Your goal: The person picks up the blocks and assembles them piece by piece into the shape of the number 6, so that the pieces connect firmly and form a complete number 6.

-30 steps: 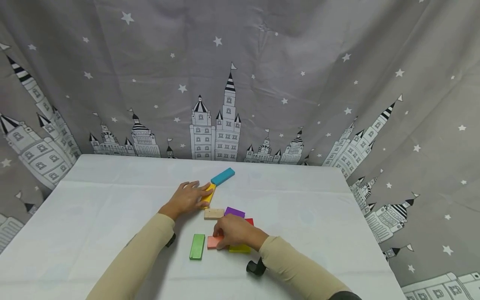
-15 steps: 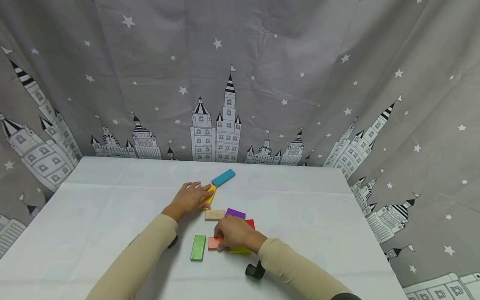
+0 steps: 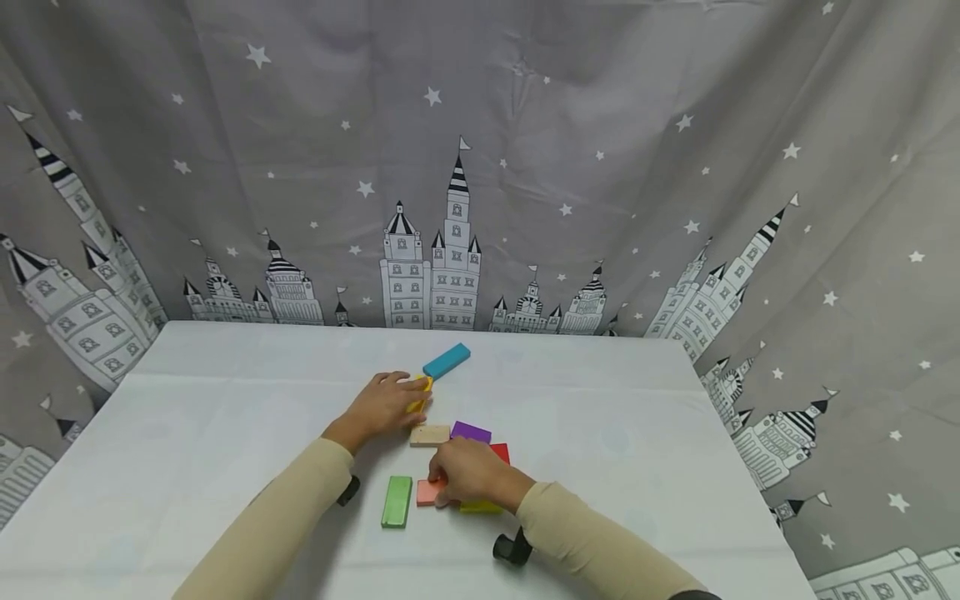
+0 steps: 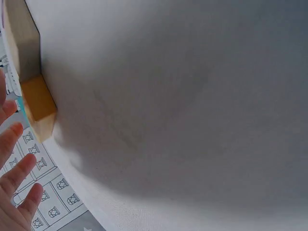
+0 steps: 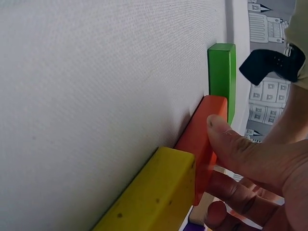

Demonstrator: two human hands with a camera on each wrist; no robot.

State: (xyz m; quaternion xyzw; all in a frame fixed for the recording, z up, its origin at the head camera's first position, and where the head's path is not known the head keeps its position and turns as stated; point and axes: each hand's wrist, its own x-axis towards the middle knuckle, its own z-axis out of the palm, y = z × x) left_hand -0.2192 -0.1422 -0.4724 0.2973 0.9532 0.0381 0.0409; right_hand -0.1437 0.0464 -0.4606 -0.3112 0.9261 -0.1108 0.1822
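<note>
My left hand [image 3: 386, 404] reaches over the yellow-orange wooden block [image 3: 422, 396], fingers spread and partly covering it. In the left wrist view its fingertips [image 4: 30, 161] stand apart beside that block. A blue block [image 3: 447, 361] lies at its far end, a natural wood block [image 3: 430, 436] at its near end. My right hand [image 3: 468, 468] pinches the salmon-pink block [image 5: 202, 127] between thumb and fingers. That block lies flat on the table, between the green block [image 3: 397, 502] and the lemon-yellow block [image 5: 154, 192]. The hand hides part of it in the head view.
A purple block [image 3: 471, 432] and a red block [image 3: 501, 452] lie just beyond my right hand. The white-covered table [image 3: 600, 433] backs onto a grey curtain [image 3: 570, 125] printed with castles and stars. A dark wrist mount [image 3: 513, 548] hangs under my right sleeve.
My left hand's fingers have slid slightly to the right and cover more of the yellow-orange block. My right hand keeps its hold on the salmon-pink block. The head view has tilted up slightly.
</note>
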